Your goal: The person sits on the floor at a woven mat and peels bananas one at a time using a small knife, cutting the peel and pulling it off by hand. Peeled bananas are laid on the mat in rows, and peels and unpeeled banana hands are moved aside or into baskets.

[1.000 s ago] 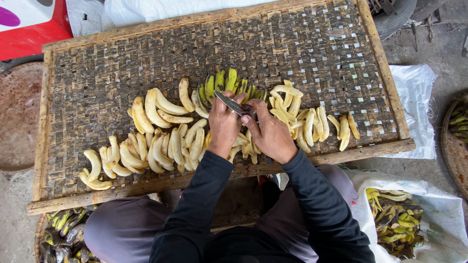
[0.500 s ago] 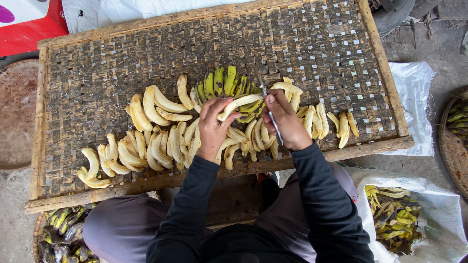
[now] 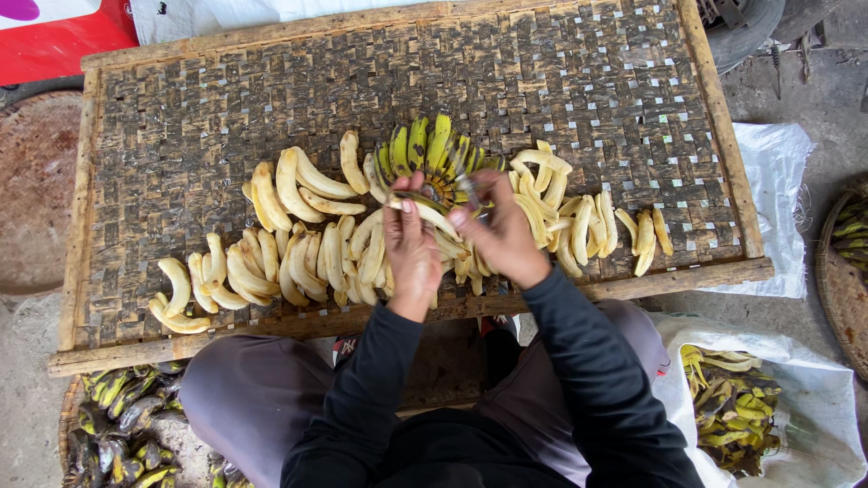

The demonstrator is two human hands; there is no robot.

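While the left hand [image 3: 411,244] is gripping a peeled banana [image 3: 432,215] beside the unpeeled bunch [image 3: 432,149] over the woven tray [image 3: 226,108], the right hand [image 3: 502,230], clenching something I cannot identify, should probably be working gently, away from fingers.

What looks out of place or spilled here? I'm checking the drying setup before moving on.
Nothing stands out. The peeled bananas lie in rows on the woven tray, the unpeeled bunch sits by both hands, and the peels stay in the white sack.
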